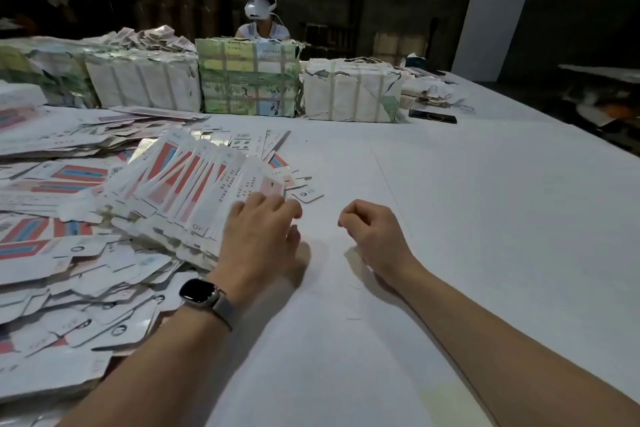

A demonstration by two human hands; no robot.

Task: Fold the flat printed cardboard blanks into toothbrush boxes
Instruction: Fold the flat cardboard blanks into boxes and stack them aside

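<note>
1. The left hand point(263, 236), a smartwatch point(199, 293) on its wrist, lies at frame centre with fingers spread, fingertips touching the near edge of a fanned stack of cardboard blanks point(194, 180); it grips nothing.
2. The right hand point(372, 230), right of centre, is loosely curled and empty on the white table point(467, 218).
3. Wrapped bundles point(247, 80) line the upper middle.
4. A phone point(432, 115) lies beside them.

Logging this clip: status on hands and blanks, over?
Left hand fingers resting on fanned stack of red-and-white printed cardboard blanks. Right hand loosely curled, holding nothing, on white table. No blank folded yet; nothing in the way.
</note>
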